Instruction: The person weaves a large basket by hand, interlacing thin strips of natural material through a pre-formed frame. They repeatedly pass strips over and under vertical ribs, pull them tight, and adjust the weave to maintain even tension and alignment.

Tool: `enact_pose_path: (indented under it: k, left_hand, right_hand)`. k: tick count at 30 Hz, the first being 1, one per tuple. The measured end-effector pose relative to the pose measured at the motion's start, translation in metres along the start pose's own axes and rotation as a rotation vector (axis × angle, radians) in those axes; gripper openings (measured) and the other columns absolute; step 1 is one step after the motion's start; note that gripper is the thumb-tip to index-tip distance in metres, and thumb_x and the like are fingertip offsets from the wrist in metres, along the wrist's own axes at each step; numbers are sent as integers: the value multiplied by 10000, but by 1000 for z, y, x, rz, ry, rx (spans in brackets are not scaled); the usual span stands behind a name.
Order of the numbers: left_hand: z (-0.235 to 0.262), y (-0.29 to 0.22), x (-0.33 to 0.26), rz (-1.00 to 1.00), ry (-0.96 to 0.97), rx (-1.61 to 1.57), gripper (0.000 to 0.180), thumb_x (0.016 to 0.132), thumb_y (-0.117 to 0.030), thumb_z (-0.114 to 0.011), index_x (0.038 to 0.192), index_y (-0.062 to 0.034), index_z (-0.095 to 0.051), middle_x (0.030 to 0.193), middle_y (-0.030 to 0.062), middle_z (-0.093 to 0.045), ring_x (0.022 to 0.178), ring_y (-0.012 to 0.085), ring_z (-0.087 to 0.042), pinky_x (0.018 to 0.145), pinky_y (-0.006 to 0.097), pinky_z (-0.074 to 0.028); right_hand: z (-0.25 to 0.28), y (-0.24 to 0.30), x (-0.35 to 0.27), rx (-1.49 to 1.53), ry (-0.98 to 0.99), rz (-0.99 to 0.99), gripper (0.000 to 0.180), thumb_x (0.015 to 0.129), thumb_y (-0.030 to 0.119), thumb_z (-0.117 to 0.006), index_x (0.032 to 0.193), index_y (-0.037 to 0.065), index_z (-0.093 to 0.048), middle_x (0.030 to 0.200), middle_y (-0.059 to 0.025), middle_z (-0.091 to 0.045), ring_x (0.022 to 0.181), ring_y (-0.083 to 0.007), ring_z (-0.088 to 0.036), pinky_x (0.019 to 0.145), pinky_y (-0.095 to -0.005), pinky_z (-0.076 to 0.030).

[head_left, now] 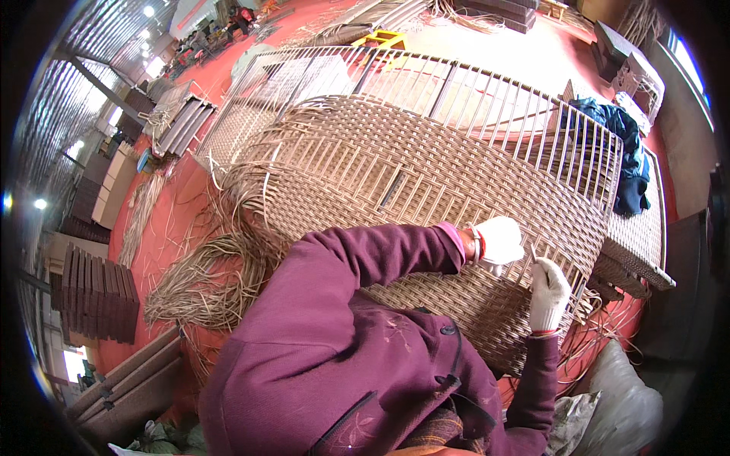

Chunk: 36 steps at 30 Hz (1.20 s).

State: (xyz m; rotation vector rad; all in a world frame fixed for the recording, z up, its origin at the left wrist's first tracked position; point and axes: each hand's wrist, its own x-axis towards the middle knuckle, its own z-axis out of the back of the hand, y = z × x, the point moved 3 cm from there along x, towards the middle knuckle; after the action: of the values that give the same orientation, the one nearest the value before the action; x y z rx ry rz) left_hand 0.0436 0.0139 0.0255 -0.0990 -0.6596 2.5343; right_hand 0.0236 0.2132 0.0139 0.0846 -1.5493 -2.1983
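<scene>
A large tan wicker panel [471, 182] of woven flat strands lies in front of me, with a band of bare crosswise slats along its middle. Both of my hands wear white knit gloves and work near the panel's right end. My left hand [499, 241] rests on the weave with its fingers curled down; whatever they grip is hidden beneath the glove. Just right of it, my right hand [549, 295] pinches a short pale wicker strand [534, 251] that sticks up from the weave. Loose strand ends [251, 182] hang in a thick bunch from the panel's left side.
Beyond the panel stretches a metal frame [487, 83] of bare bars. A dark blue jacket [631, 163] hangs over its right corner. A tangle of loose strands [217, 285] lies on the red floor at left, near stacked brown panels [95, 292]. A yellow stand [384, 39] is at the back.
</scene>
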Motion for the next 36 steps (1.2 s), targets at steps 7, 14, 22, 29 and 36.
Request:
enact_pose_path:
  k: [7, 14, 22, 29, 36]
  left_hand:
    - [-9, 10, -10, 482, 14, -1076, 90, 939, -23, -588, 1015, 23, -571, 795, 163, -717, 597, 210, -703, 485, 328, -546]
    - [-7, 0, 4, -140, -123, 315, 220, 865, -229, -653, 772, -103, -808, 722, 116, -733, 706, 330, -725, 687, 455, -575]
    - [40, 12, -41, 60, -311, -75, 331, 978, -354, -638, 859, -73, -767, 748, 129, -708, 640, 287, -724, 624, 405, -577]
    - [10, 20, -49, 634, -91, -925, 388, 1037, -265, -582, 888, 67, -718, 772, 166, -756, 605, 225, -763, 507, 317, -594]
    - [8, 37, -48, -17, -135, -70, 218, 994, -254, -674, 919, -58, -732, 754, 92, -730, 615, 242, -729, 540, 362, -566]
  right_hand:
    - [-35, 3, 7, -434, -33, 368, 126, 927, 2, -700, 1044, 4, -747, 979, -164, -766, 847, -276, -743, 805, -366, -578]
    - [-19, 15, 4, -280, -80, 254, 148, 1003, 36, -690, 1123, -5, -765, 1032, -122, -773, 921, -221, -738, 835, -345, -577]
    - [-47, 13, 10, 102, 248, -7, 196, 1018, 44, -687, 1189, -29, -750, 901, -30, -710, 754, -86, -606, 700, -252, -505]
    - [-68, 19, 10, -225, -172, 270, 187, 1010, 61, -689, 1161, -24, -760, 985, -121, -785, 818, -152, -705, 794, -295, -562]
    - [-76, 34, 17, -185, 117, 152, 122, 953, 12, -681, 1033, -13, -769, 900, -142, -756, 793, -201, -711, 775, -328, -556]
